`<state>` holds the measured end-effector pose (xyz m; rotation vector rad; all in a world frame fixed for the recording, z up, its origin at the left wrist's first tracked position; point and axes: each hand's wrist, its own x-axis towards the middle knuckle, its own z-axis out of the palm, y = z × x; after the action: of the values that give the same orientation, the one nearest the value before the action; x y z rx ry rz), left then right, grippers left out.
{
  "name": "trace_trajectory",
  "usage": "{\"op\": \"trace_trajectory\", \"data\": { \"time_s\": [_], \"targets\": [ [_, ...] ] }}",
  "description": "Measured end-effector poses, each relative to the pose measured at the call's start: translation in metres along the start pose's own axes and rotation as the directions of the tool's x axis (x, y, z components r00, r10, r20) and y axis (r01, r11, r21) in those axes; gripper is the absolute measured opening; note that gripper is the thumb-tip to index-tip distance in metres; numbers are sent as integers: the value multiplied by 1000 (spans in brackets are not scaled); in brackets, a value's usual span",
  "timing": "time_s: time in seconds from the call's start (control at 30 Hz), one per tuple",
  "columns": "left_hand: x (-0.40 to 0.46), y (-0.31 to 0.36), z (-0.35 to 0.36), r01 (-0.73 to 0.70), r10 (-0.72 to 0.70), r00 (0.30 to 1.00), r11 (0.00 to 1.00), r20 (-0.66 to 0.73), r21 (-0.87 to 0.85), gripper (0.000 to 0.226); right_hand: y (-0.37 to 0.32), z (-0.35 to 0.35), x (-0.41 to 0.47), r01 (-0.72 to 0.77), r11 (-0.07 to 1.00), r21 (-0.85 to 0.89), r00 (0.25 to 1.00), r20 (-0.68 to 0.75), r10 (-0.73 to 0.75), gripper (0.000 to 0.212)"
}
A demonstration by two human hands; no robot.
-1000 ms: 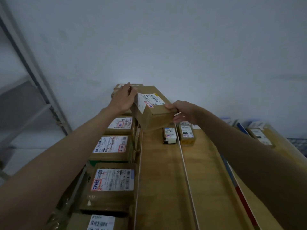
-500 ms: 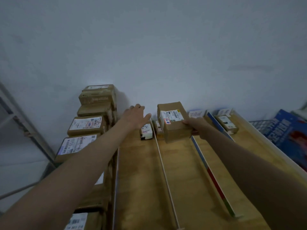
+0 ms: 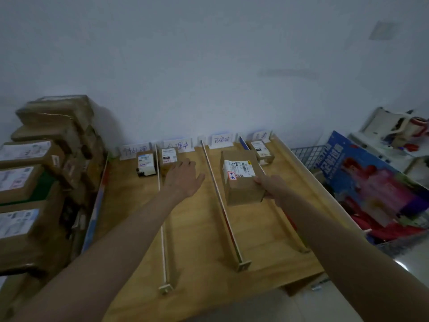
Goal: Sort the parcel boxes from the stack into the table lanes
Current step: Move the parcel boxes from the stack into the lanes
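Cardboard parcel box (image 3: 241, 180) in right hand (image 3: 270, 185), dividers (image 3: 216, 182) flanking.

A plain pale wall (image 3: 209, 66) fills the upper half of the view in dim, bluish light, with a faint square patch (image 3: 383, 30) high toward its right. The wooden tabletop (image 3: 197, 228) butts its far edge against this wall. Past the tabletop's right edge stand a wire basket (image 3: 306, 154), a blue printed carton (image 3: 371, 182) and a white shelf (image 3: 390, 126) of blurred clutter, above pale glossy floor (image 3: 399, 259).
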<state>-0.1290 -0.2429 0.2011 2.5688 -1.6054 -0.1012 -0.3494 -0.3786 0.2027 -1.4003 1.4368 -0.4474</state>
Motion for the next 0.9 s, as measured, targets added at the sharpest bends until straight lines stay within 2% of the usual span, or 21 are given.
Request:
{"op": "trace_trajectory", "data": {
  "time_s": [0.07, 0.2, 0.37, 0.73, 0.9],
  "targets": [
    [-5, 32, 16, 5, -5, 1000, 1000, 5, -20, 59, 22, -25, 9, -22, 1000, 15, 1000, -18, 22, 36],
    [-3, 85, 39, -3, 3, 999, 1000, 50, 13, 59, 58, -68, 28, -63, 998, -14, 998, -27, 62, 54],
    [30, 130, 57, -17, 15, 998, 1000, 59, 27, 60, 74, -109, 73, -79, 997, -8, 996, -40, 79, 53],
    [170, 205, 106, -6, 8, 994, 1000, 112, -21, 60, 68, -183, 215, -71, 996, -44, 991, -112, 66, 49],
    [227, 234, 114, 8, -6, 995, 1000, 104, -17, 57, 55, -211, 281, -52, 998, -38, 993, -104, 48, 44]
  ]
}}
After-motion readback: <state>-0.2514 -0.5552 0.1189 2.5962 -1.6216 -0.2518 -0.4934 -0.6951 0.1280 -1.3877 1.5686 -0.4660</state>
